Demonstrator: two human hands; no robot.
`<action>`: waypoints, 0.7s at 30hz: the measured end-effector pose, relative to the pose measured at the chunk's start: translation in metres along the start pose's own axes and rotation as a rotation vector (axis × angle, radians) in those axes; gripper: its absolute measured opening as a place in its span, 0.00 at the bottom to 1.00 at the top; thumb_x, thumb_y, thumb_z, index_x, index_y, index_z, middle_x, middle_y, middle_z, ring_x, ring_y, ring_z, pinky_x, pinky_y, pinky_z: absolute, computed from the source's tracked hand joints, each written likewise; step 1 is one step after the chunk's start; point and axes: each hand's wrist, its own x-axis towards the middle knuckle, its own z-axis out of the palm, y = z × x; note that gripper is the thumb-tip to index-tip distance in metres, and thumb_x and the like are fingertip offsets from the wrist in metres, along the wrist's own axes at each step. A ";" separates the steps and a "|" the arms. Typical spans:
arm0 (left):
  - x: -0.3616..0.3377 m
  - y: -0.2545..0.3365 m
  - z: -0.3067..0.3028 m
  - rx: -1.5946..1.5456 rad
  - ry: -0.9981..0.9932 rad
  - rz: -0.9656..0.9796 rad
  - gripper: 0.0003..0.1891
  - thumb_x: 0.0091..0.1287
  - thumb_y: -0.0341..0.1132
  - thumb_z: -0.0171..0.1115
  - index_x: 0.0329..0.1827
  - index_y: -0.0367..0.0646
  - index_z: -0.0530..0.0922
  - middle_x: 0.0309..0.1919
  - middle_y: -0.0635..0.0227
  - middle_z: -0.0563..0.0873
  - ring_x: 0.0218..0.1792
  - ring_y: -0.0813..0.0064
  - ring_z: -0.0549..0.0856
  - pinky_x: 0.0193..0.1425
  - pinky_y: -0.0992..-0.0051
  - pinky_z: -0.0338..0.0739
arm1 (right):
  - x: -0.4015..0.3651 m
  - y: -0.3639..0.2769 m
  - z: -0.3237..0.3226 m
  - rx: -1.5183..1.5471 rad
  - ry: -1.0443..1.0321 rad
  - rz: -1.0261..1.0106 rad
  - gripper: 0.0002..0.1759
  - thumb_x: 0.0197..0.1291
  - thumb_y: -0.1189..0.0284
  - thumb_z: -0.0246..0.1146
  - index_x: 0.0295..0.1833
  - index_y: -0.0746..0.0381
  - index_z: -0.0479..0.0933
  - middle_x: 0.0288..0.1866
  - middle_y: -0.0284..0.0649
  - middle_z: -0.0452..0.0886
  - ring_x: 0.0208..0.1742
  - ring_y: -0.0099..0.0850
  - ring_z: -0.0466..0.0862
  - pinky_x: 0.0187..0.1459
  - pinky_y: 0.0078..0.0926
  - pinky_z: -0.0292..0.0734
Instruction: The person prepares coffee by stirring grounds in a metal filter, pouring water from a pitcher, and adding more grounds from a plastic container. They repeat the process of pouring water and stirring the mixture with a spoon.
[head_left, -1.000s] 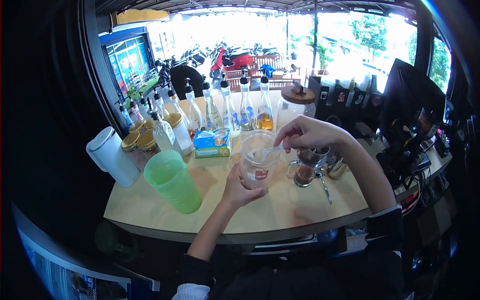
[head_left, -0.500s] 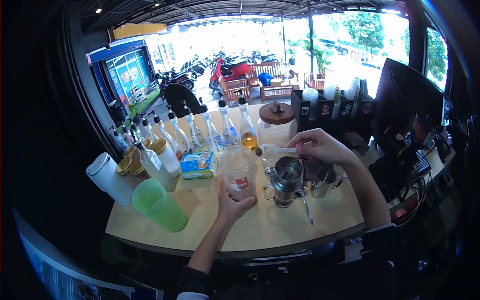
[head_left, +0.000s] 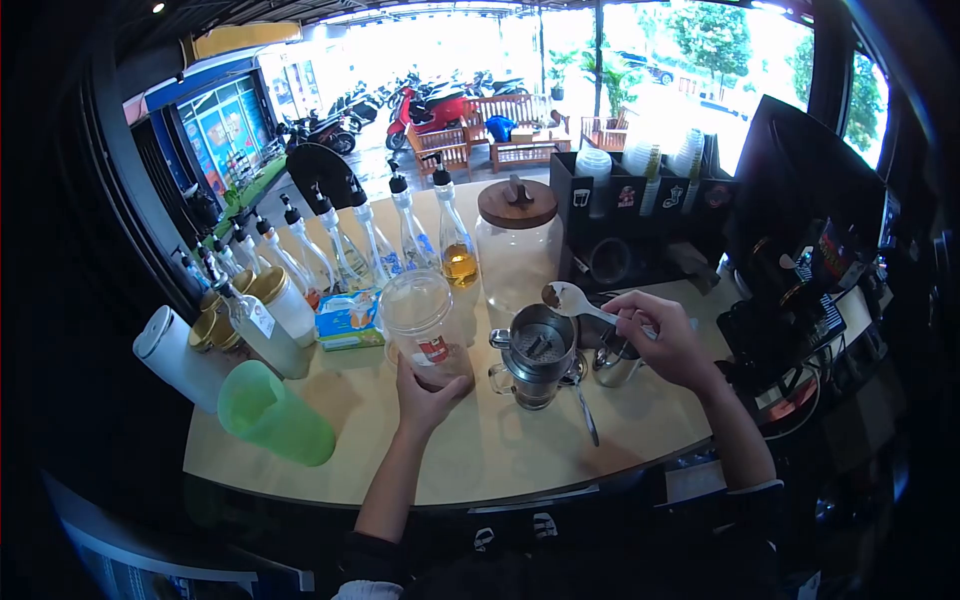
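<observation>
My left hand (head_left: 430,402) is wrapped round the lower part of a clear plastic jar (head_left: 418,312) with a red label, tilted slightly on the counter. Its mouth is uncovered. In my right hand (head_left: 662,338) is a white plastic scoop (head_left: 570,300), pinched by its handle, with some brown powder in its bowl. The scoop hovers over the far right rim of a metal coffee filter (head_left: 541,345), which sits on a glass mug (head_left: 502,380). A metal spoon (head_left: 588,412) and a small metal cup (head_left: 612,368) lie to the right of the filter.
Several pump bottles (head_left: 405,225) line the far left, with a blue tissue box (head_left: 348,320) before them. A green pitcher (head_left: 280,415) stands left. Behind the filter are a wooden-lidded glass jar (head_left: 520,250) and a black cup holder (head_left: 640,215); a monitor (head_left: 800,190) is right.
My right hand has carried the scoop from beside the jar rightward to above the filter. My left hand still holds the jar. The whole view has shifted slightly.
</observation>
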 end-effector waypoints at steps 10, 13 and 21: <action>-0.001 -0.010 0.000 -0.058 -0.016 -0.040 0.41 0.43 0.32 0.79 0.61 0.39 0.64 0.54 0.59 0.78 0.55 0.66 0.79 0.60 0.66 0.75 | -0.003 0.006 0.007 -0.066 0.003 -0.117 0.09 0.63 0.79 0.59 0.49 0.67 0.77 0.28 0.38 0.76 0.30 0.25 0.76 0.36 0.24 0.72; -0.001 -0.013 0.000 -0.055 -0.025 -0.061 0.42 0.43 0.32 0.79 0.62 0.39 0.64 0.55 0.60 0.77 0.56 0.65 0.79 0.62 0.65 0.74 | -0.004 0.004 0.007 -0.069 0.024 -0.136 0.09 0.63 0.79 0.59 0.48 0.67 0.77 0.29 0.38 0.76 0.30 0.26 0.76 0.35 0.25 0.72; -0.001 -0.008 0.001 -0.081 -0.023 -0.067 0.41 0.44 0.31 0.78 0.61 0.39 0.65 0.54 0.59 0.77 0.56 0.65 0.79 0.61 0.65 0.74 | -0.012 0.005 0.008 -0.105 0.059 -0.175 0.09 0.62 0.81 0.59 0.48 0.66 0.77 0.29 0.39 0.75 0.29 0.28 0.76 0.32 0.25 0.71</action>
